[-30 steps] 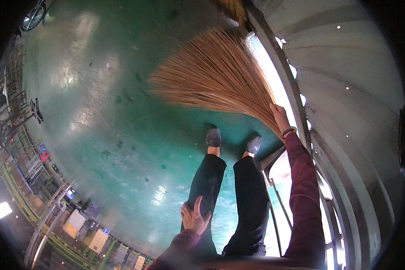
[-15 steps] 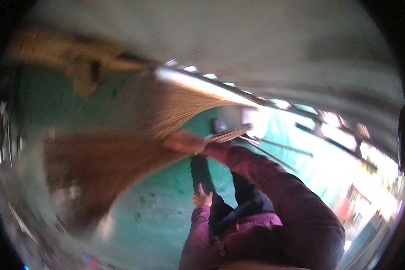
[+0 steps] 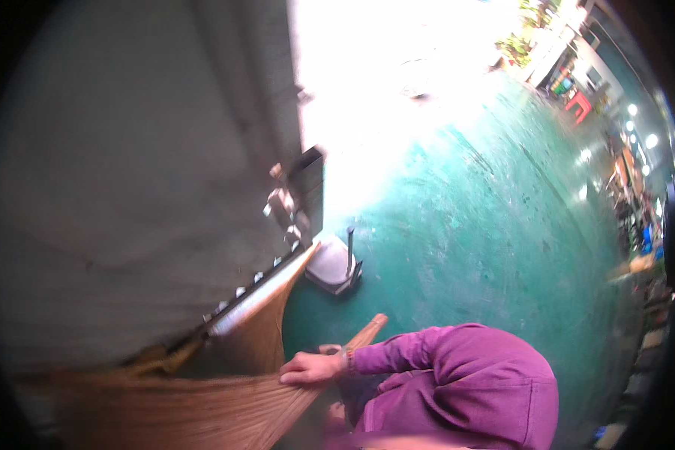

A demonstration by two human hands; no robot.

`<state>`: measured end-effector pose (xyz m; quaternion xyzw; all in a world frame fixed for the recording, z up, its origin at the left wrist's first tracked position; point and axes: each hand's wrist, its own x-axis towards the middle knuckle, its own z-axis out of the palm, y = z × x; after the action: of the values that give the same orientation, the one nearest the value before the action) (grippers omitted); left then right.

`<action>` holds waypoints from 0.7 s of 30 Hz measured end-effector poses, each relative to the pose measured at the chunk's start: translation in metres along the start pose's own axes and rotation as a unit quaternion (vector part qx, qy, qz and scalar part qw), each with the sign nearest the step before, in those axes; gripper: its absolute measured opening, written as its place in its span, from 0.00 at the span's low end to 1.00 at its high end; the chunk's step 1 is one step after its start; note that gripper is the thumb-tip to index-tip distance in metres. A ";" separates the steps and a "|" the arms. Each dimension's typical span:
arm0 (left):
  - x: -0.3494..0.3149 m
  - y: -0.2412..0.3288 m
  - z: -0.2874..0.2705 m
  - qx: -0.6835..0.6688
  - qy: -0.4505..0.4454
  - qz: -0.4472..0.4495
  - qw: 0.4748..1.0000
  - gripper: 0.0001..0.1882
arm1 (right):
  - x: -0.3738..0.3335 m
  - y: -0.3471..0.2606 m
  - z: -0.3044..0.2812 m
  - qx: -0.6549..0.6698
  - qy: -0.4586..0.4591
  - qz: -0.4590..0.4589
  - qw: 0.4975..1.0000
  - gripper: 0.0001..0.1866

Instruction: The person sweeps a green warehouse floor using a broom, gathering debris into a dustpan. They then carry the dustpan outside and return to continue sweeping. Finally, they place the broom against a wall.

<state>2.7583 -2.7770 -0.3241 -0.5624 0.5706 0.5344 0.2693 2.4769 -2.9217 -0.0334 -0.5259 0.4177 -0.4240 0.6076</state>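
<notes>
My right hand (image 3: 311, 369) is closed around a thick bundle of long brown strands (image 3: 202, 409). The bundle fans out to the left, and its narrow bound-looking end (image 3: 375, 324) sticks out past my wrist. More brown strands (image 3: 259, 337) run from a pale rail (image 3: 259, 304) down behind my hand. What the strands are made of, I cannot make out. Low and close to my body, my left hand (image 3: 336, 412) shows only in part; its fingers are blurred and partly hidden by my right sleeve.
A large grey panel (image 3: 127, 210) fills the left, with a dark bracket (image 3: 307, 169) at its edge. Beyond the rail a pale flat base with an upright post (image 3: 331, 264) rests on the green floor (image 3: 487, 247). A red stool (image 3: 580, 106) and cluttered goods line the far right.
My view has swung to the right, bringing the bright opening and more green floor into sight. The right hand still grips the bundle. My left hand, earlier visible with fingers apart, is now mostly hidden.
</notes>
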 end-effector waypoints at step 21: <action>-0.121 0.589 0.222 0.171 -0.144 0.620 0.752 0.30 | -0.653 -0.071 -0.276 0.204 0.740 -0.332 0.548 0.19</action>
<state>2.1728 -2.6512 -0.0965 0.0535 0.8303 0.5525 0.0498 2.0182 -2.3834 0.0504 0.0112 0.4172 -0.9087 -0.0101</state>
